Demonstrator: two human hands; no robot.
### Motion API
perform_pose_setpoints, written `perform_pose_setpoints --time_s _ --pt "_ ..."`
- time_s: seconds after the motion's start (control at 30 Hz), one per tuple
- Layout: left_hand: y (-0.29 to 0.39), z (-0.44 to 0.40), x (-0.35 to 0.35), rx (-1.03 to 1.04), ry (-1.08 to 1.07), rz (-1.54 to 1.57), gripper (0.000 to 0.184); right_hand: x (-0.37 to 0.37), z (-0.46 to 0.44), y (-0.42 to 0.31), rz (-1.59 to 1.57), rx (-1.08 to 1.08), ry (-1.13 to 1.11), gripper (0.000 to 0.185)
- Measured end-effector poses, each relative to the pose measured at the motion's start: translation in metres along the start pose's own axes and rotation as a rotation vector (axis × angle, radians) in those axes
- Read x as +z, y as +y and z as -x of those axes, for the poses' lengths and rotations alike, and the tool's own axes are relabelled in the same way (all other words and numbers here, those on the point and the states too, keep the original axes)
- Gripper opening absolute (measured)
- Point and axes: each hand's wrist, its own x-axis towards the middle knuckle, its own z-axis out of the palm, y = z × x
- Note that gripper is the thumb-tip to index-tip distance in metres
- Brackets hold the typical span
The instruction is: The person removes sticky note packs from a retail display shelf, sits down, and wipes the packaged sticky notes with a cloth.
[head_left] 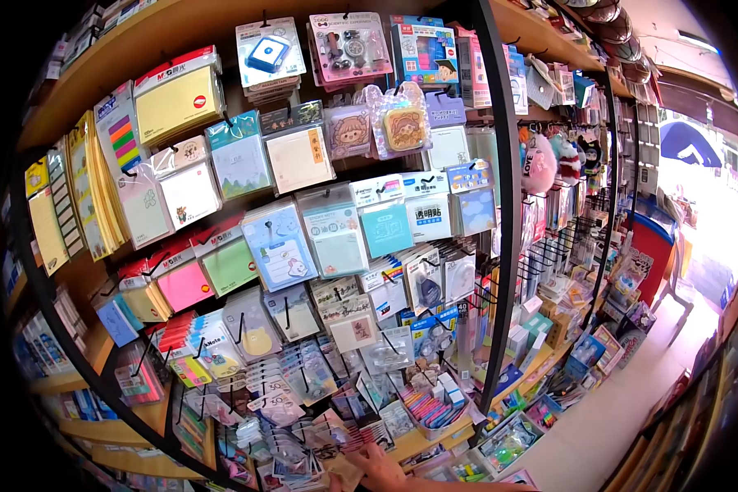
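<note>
My right hand [379,469] reaches in from the bottom edge, its fingers closed and pointing left at the lowest part of the rack. A small tan piece [348,473] shows at its fingertips, too unclear to name. A bit of my left hand [334,483] shows at the bottom edge, its fingers mostly cut off. Just above both hands lie small clear-wrapped packets [324,433], crowded together. To the right of them stands a box of colourful pens [435,402].
Sticky-note packs [221,266] hang on hooks in several rows. A black upright post [504,205] divides the rack from further shelves. On the right, a tiled aisle [611,418] leads past a chair [672,299] to a bright doorway.
</note>
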Motion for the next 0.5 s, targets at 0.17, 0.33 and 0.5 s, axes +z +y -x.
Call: perform_pose_setpoints --time_s 0.17,0.33,0.5 --pt "0.003 0.01 0.017 0.007 0.12 -0.146 0.057 -0.018 -0.014 0.019 0.254 -0.304 -0.399 0.048" --pt "-0.006 0.003 -0.005 -0.021 0.032 -0.099 0.057 -0.067 -0.044 0.037 0.067 -0.094 -0.407 0.028" --pt "0.016 0.036 0.025 0.001 0.144 -0.07 0.046 -0.156 -0.114 0.052 -0.207 0.156 0.066 0.031"
